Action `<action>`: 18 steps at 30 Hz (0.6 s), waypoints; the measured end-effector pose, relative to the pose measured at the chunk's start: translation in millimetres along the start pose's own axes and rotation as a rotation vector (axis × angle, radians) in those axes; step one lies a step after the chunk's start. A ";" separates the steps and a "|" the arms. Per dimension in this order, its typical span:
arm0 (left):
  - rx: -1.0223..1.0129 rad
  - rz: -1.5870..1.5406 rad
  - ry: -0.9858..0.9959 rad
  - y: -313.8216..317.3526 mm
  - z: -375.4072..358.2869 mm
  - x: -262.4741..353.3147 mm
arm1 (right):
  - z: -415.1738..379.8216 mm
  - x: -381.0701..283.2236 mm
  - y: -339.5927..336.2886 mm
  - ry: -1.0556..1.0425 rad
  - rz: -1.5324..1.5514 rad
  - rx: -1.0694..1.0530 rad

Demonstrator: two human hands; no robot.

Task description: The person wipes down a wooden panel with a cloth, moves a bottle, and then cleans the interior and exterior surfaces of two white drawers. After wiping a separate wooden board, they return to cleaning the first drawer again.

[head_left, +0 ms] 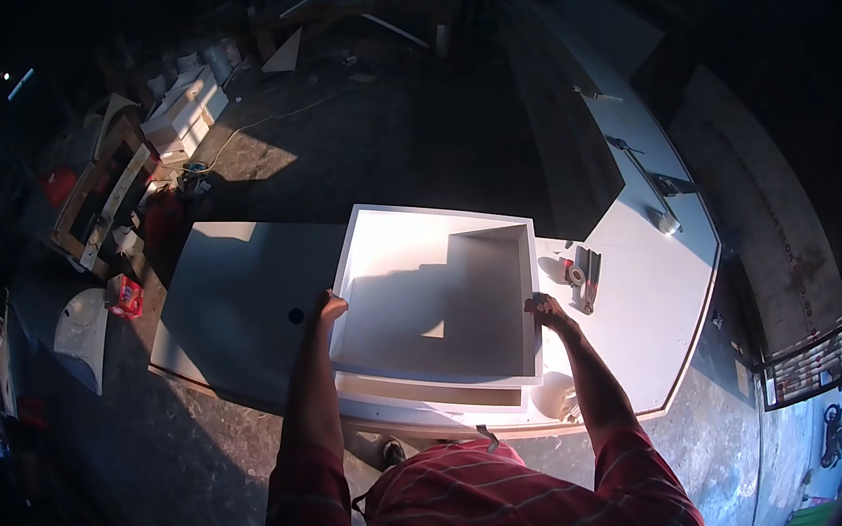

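A white open-topped drawer box (441, 377) is in front of me over the white worktop, its inside partly in shadow. My left hand (333, 307) grips its left wall, with the fingers closed over the rim. On the opposite wall my right hand (547, 310) is closed round the rim; a small brownish patch shows at its fingertips, too small to tell. Below the near edge of the box, another white panel or box (453, 397) shows, mostly hidden. A roll of tape (574, 276) and a red-and-black hand tool (593, 278) lie just beyond my right hand.
The white worktop (638, 334) extends to the right, with a long tool (671, 206) on it. On the left is a shadowed panel (245, 308). A red package (124, 296), wooden frame (106, 210) and white cabinet (183, 118) stand on the floor further left.
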State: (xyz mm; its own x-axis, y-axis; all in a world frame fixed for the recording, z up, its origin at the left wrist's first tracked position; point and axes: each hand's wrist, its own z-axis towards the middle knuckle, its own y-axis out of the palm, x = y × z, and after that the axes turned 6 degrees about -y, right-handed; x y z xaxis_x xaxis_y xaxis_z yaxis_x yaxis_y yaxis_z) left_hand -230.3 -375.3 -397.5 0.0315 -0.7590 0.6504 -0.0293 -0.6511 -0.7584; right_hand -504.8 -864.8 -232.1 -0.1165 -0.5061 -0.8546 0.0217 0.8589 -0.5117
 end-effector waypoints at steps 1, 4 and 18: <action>-0.006 -0.112 -0.030 12.7 6.2 -21.9 | 4.2 9.1 0.3 -0.019 -0.061 -0.005; -0.102 0.158 -0.017 -51.0 -52.6 77.7 | 8.1 22.2 -0.2 0.037 0.063 0.009; -0.161 0.055 -0.125 -86.8 -87.4 120.4 | 13.8 12.2 -2.0 0.191 0.006 -0.018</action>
State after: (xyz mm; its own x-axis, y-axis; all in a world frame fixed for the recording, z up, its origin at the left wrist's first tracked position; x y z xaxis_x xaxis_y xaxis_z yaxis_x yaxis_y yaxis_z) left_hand -311.2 -410.6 -249.6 0.1490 -0.7936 0.5899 -0.1938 -0.6084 -0.7696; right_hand -492.6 -873.8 -242.8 -0.3027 -0.4788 -0.8241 0.0057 0.8637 -0.5039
